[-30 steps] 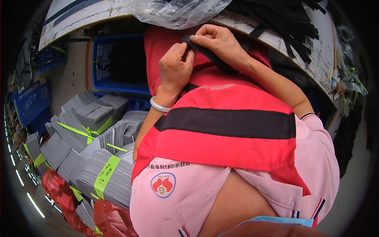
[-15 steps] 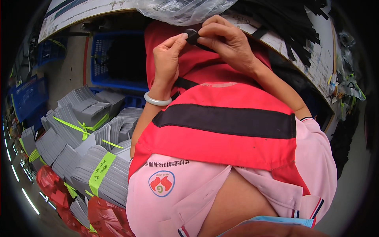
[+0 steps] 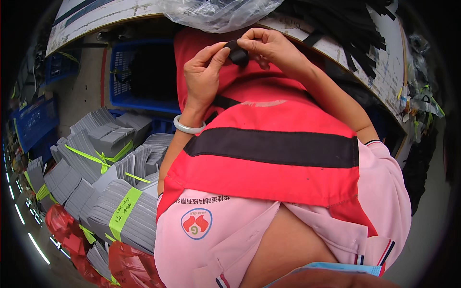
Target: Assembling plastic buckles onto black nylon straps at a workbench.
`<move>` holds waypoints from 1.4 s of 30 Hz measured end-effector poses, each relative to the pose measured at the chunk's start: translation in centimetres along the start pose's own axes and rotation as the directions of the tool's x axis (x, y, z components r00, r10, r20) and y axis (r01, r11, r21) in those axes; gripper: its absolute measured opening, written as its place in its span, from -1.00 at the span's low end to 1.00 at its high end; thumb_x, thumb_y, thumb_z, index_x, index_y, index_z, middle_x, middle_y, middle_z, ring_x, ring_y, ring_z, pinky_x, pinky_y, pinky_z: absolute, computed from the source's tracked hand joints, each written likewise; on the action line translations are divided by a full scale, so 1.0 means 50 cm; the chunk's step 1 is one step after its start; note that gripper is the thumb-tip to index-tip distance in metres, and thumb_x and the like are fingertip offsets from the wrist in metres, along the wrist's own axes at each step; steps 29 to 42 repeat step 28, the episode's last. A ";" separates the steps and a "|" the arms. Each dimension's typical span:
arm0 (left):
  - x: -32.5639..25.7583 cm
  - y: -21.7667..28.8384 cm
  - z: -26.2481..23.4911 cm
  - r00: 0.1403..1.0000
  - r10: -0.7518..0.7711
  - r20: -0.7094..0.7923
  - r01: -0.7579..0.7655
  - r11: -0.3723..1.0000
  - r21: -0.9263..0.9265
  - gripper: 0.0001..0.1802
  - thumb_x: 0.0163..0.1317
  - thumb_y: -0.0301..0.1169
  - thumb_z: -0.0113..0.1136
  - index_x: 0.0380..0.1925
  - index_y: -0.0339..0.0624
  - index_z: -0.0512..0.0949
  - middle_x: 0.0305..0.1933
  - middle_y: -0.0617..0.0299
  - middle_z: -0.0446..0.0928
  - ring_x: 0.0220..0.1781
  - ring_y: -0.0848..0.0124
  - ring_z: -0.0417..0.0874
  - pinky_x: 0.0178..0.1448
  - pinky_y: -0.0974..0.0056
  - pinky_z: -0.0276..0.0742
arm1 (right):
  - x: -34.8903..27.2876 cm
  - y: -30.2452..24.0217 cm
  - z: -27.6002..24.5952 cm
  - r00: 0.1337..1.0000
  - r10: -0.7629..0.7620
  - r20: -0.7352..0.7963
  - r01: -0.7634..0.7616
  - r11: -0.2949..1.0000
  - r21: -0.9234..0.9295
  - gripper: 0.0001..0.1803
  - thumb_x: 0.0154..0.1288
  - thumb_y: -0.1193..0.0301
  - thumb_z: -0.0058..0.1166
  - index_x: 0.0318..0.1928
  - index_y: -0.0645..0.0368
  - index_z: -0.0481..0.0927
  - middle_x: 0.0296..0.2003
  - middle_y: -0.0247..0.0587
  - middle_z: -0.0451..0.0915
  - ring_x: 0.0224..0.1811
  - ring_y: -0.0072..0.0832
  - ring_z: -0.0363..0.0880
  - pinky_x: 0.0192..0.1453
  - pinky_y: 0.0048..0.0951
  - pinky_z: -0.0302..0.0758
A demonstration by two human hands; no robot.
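Observation:
Over my lap, both hands meet at a short black strap (image 3: 238, 56), folded over with a curved end hanging down. My left hand (image 3: 203, 72) pinches its left side between thumb and fingertips; a pale bangle (image 3: 188, 126) circles that wrist. The thumb and index finger of my right hand (image 3: 276, 48) grip the strap's top right, and the other fingers curl behind. Whether a small fitting sits inside the fold is too dark to tell. Beneath the hands lies my red apron (image 3: 259, 180) with a black band across it.
Ahead is a worn table (image 3: 391, 72) with clear plastic film (image 3: 221, 14) and a heap of black straps (image 3: 336, 29). A blue crate (image 3: 115, 72) with dark contents stands to the left. Nearer are stacked grey sheets (image 3: 91, 144) tied in yellow-green and red plastic bags (image 3: 132, 264).
The strap has turned, and its folded end now hangs down between my hands. My right hand has lowered and shifted slightly left, fingers repositioned; my left hand has barely moved.

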State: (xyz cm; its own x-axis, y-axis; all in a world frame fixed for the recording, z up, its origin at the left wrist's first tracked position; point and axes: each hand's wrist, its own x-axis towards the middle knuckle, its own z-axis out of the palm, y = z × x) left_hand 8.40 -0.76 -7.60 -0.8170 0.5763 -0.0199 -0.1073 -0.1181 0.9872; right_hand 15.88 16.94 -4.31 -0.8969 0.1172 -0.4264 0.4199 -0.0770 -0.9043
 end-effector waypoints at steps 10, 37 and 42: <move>-0.038 0.195 -0.158 0.989 -0.081 0.124 0.026 0.921 0.390 -0.81 0.22 -0.63 0.16 -0.17 -0.35 0.64 -0.34 0.27 0.57 -0.28 0.56 0.52 -0.17 0.47 0.41 | 0.040 -0.001 -0.044 0.990 -0.098 -0.101 0.120 0.963 0.243 -0.81 0.40 0.28 0.08 -0.26 0.14 0.53 -0.57 -0.53 0.38 -0.61 -0.80 0.27 -0.53 -0.71 0.23; 0.373 0.045 -0.049 0.990 -0.137 0.043 0.134 0.989 0.058 -0.52 0.14 -0.31 0.37 0.04 -0.28 0.54 -0.11 0.10 0.66 -0.17 0.33 0.65 0.06 0.29 0.52 | 0.053 0.022 -0.127 0.985 0.144 -0.093 -0.123 0.973 0.196 -0.50 0.30 -0.01 0.14 0.13 0.00 0.56 -0.44 -0.33 0.57 -0.52 -0.53 0.50 -0.39 -0.49 0.51; 0.373 0.045 -0.049 0.990 -0.137 0.043 0.134 0.989 0.058 -0.52 0.14 -0.31 0.37 0.04 -0.28 0.54 -0.11 0.10 0.66 -0.17 0.33 0.65 0.06 0.29 0.52 | 0.053 0.022 -0.127 0.985 0.144 -0.093 -0.123 0.973 0.196 -0.50 0.30 -0.01 0.14 0.13 0.00 0.56 -0.44 -0.33 0.57 -0.52 -0.53 0.50 -0.39 -0.49 0.51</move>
